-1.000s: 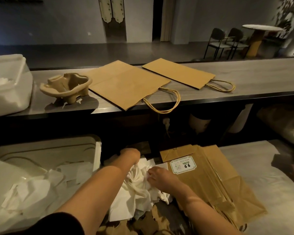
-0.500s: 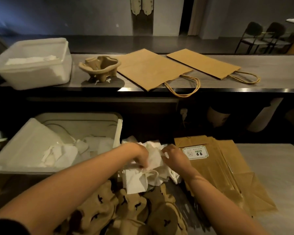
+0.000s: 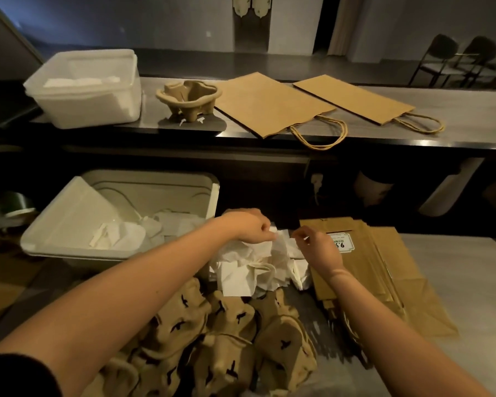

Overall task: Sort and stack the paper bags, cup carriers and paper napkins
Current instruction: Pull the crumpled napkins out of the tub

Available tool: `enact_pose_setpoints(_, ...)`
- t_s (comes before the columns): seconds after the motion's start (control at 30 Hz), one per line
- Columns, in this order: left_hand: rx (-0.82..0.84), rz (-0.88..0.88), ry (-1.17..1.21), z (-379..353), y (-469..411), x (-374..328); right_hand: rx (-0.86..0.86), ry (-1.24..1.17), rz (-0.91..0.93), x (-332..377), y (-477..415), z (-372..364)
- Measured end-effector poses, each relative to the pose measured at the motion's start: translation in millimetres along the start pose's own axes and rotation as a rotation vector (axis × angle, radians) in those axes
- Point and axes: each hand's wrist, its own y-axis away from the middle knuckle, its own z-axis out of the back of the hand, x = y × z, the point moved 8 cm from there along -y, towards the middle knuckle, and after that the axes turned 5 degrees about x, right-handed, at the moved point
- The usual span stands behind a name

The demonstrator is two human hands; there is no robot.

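my left hand [image 3: 249, 228] grips the top of the napkin pile [image 3: 241, 279], fingers curled round the paper, and my right hand [image 3: 320, 249] pinches its right edge. the pile lies between the white tub [image 3: 69, 252] on the left and the paper bags [image 3: 384, 270] on the right, with cup carriers [image 3: 226, 339] nearer

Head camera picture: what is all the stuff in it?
Clear tub: one, whitish, upper counter left, stacked napkins inside.
Single cup carrier: one, tan, upper counter beside the tub.
Flat paper bags: two, brown, upper counter.
Big bin: one, cream, lower left, scattered napkins inside.
Loose napkins: a pile, white, lower middle.
Bag stack: several, brown, lower right, top one labelled.
Carrier heap: many, tan, nearest the camera.
Chairs: two, dark, far right.
Left hand: one, pinching the loose napkins.
Right hand: one, pinching them too.
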Motion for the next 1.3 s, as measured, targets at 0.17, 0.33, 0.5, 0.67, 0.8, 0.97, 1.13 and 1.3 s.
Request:
enact_pose_setpoints(0.17,-0.078,-0.060,0.111,6,5,-1,-0.031,0.046,-0.056,-11,6,10)
enact_pose_setpoints(0.33,-0.204,-0.147,0.282,14,8,-9,-0.099,0.073,-0.167,-36,12,26)
enact_pose_setpoints(0.5,-0.204,-0.169,0.550,9,4,-23,-0.119,0.102,-0.216,-60,21,41)
enact_pose_setpoints(0.67,-0.119,-0.111,0.725,-11,-17,-45,-0.084,0.139,-0.259,-83,22,53)
enact_pose_setpoints(0.8,-0.006,-0.050,0.752,-34,-41,-70,-0.088,0.106,-0.273,-101,20,62)
enact_pose_setpoints(0.97,0.095,-0.022,0.809,-71,-62,-94,-0.014,0.035,-0.304,-122,20,58)
enact_pose_setpoints(1.13,0.039,0.123,0.934,-90,-77,-87,0.020,-0.034,-0.296,-136,21,52)
enact_pose_setpoints(1.3,0.027,0.285,1.099,-101,-85,-72,0.010,-0.073,-0.307,-148,16,51)
